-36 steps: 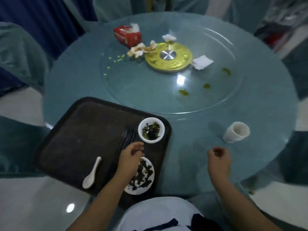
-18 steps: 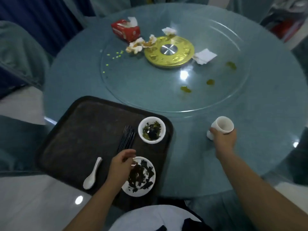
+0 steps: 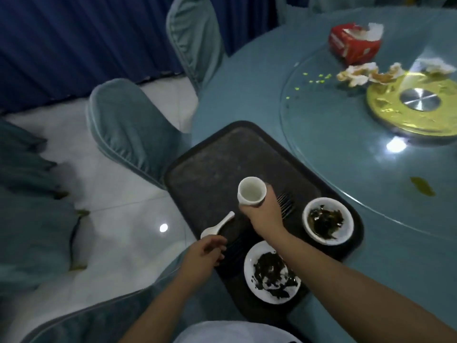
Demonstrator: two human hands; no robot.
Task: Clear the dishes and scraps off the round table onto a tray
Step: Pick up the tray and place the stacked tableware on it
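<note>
My right hand (image 3: 263, 211) grips a small white cup (image 3: 251, 191) and holds it upright over the middle of the dark tray (image 3: 210, 164). The tray lies on the near left part of the round table (image 3: 247, 95). On it are a white bowl with dark scraps (image 3: 327, 220), a white plate with dark scraps (image 3: 270, 272), dark chopsticks (image 3: 285, 204) and a white spoon (image 3: 217, 225). My left hand (image 3: 204, 254) hovers at the tray's near left edge, fingers loosely curled, holding nothing.
On the glass turntable (image 3: 333, 144) lie a red tissue box (image 3: 353, 44), crumpled tissues (image 3: 366, 73), small green bits (image 3: 316, 79), a gold centre disc (image 3: 408, 105) and a greenish scrap (image 3: 421, 185). Covered chairs (image 3: 128, 129) stand left of the table.
My right hand took the cup from the table's right side and carried it left over the tray. My left hand drew back from the plate to the tray's left edge. The view swung left.
</note>
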